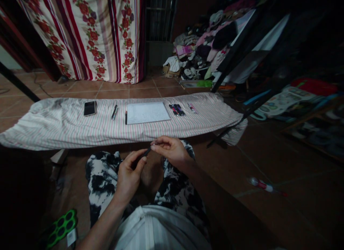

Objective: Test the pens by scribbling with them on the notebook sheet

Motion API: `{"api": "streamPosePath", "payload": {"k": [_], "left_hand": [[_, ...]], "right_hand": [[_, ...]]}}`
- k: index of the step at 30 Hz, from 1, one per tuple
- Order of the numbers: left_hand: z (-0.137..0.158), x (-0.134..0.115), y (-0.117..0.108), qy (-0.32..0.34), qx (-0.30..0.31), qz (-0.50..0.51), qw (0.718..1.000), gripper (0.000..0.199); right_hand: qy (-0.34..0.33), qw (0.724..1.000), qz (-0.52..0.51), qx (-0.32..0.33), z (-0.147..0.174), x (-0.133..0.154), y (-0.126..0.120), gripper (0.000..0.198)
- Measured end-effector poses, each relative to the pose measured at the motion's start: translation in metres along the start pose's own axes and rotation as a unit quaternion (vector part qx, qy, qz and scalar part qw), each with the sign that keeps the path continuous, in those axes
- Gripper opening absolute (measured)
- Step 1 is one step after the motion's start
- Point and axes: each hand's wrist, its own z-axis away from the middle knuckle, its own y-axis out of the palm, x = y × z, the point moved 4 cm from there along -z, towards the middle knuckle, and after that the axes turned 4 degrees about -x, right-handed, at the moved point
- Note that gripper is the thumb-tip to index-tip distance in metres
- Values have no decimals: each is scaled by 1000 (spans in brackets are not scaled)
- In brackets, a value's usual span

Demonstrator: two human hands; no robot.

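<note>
Over my lap, a slim dark pen point(147, 151) is held between both hands. My left hand point(129, 173) is closed round its lower part, thumb and fingers pinching it. At the upper end, the fingertips of my right hand point(173, 153) are pinched together on the tip; whether a cap is there I cannot make out. Just beyond the hands, a spiral notebook point(147, 113) lies open on a striped cloth point(104, 130). A dark pen with an orange end point(126, 118) rests along its left side. Several pens point(177, 110) lie in a bunch on its right.
Left on the cloth are a phone point(90, 108) and two pens point(114, 112); pinkish slim items point(192, 108) lie at the right. A bottle point(261, 184) lies on the tiled floor. Dark stand legs point(228, 131) rise at right. Clothes point(204, 45) are piled behind.
</note>
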Motion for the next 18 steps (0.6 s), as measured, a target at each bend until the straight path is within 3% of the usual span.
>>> {"api": "streamPosePath", "payload": {"k": [4,7,14,18], "left_hand": [[2,-10,-1,67,-21,-43,997,20],[3,-12,-1,81,-32,-49,995,19],[2,3,-4,-35,-38,44,998,22],[-2,9,-6,-114,-48,134,983,32]], "right_hand": [[-24,993,114,-21,1,4,3,23],[-36,983,175,-36,4,7,8,32],[-18,995,101,15,5,3,9,32],[-24,993,111,7,17,28,12,21]]}}
